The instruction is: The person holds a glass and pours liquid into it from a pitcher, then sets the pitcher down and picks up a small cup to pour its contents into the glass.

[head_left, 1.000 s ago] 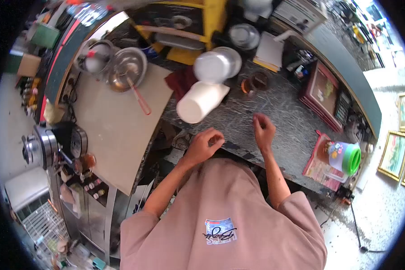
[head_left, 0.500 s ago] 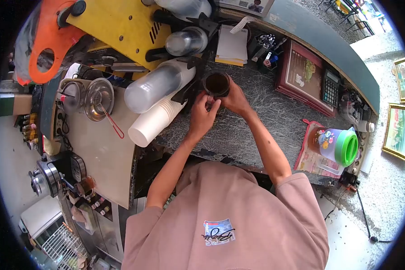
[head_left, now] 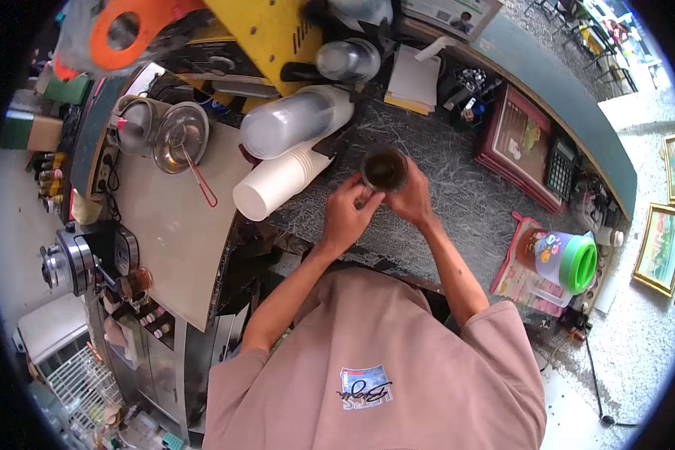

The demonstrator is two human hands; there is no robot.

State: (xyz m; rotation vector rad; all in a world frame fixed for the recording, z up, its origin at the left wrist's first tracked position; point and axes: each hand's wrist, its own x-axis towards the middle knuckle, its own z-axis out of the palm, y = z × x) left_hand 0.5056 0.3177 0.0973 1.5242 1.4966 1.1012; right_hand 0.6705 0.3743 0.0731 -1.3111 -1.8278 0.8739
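A cup of dark liquid (head_left: pixel 385 169) is held above the scratched dark counter (head_left: pixel 450 176), its open top towards me. My right hand (head_left: pixel 410 196) is closed round its right side. The fingertips of my left hand (head_left: pixel 349 216) are pinched together at the cup's near left side; whether they grip a handle there is hidden. To the left of the cup lie a stack of white paper cups (head_left: pixel 277 184) and a stack of clear plastic cups (head_left: pixel 296 124).
A green-lidded pitcher (head_left: pixel 555 255) stands on a cloth at right. Beyond are dark red menus (head_left: pixel 521 142), a calculator (head_left: pixel 561 169) and papers (head_left: pixel 412 79). At left, a metal bowl (head_left: pixel 180 139) with a red-handled strainer (head_left: pixel 199 176) sits on a beige surface (head_left: pixel 176 225).
Both hands have drawn the cup a little nearer to my body. The camera view has turned slightly left, so the surroundings sit further right. The grip looks much the same.
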